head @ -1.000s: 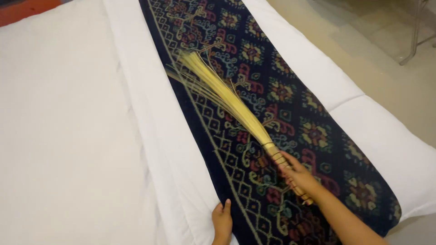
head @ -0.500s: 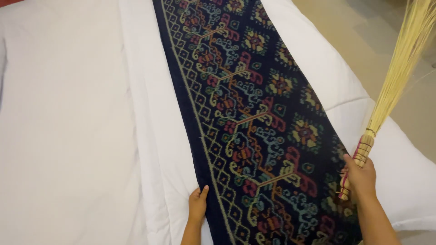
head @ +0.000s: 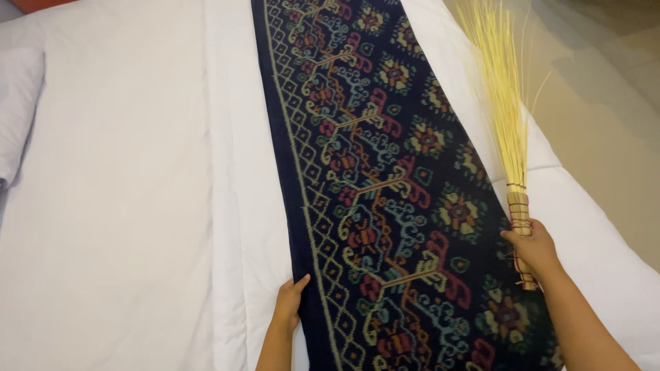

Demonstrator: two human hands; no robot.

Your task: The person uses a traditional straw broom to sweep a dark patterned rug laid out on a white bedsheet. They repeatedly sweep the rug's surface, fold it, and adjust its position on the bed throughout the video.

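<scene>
A bed with a white quilted cover fills the view. A dark patterned runner lies along it from twelve to six o'clock. A white pillow rests at ten o'clock.

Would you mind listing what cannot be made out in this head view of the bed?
- Broom handle: partly covered by the right hand.
- Patterned runner: both ends cut off by the top and bottom edges.
- Pillow: cut off by the left edge.
- Left hand: palm faces down, so its underside is hidden.
</scene>
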